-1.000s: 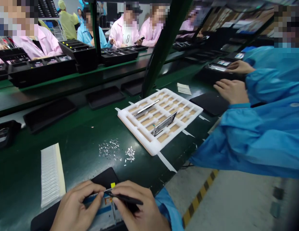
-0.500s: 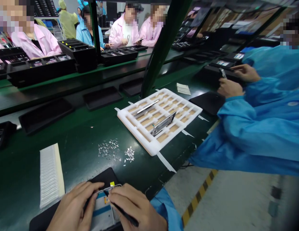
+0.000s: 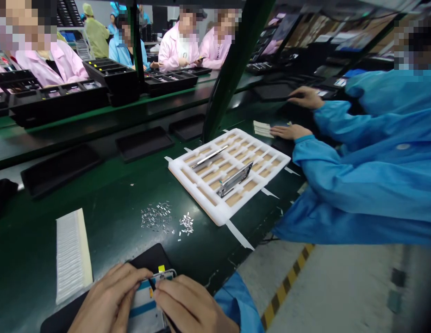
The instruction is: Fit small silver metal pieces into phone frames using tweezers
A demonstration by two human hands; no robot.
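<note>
My left hand (image 3: 109, 300) grips the edge of a metal-rimmed phone frame (image 3: 146, 300), which has a blue-and-white printed film on it and rests on a black mat (image 3: 149, 258). My right hand (image 3: 190, 307) lies over the frame's right side and holds slim black tweezers (image 3: 152, 283). Most of the tweezers is hidden behind that hand, and their tip sits at the frame's top edge. A small yellow tag (image 3: 161, 268) shows just above the frame. The lower part of the frame runs out of view.
A white foam tray (image 3: 229, 175) holding two metal frames sits on the green bench, beside scattered small metal pieces (image 3: 156, 216) and a white pad (image 3: 72, 254). A co-worker's blue-sleeved hands (image 3: 291, 132) work at the right. Black trays line the bench.
The tweezers have swung in over the frame and are now mostly behind my right hand. My hands have closed toward each other. The co-worker's hands have moved left, away from the black tray.
</note>
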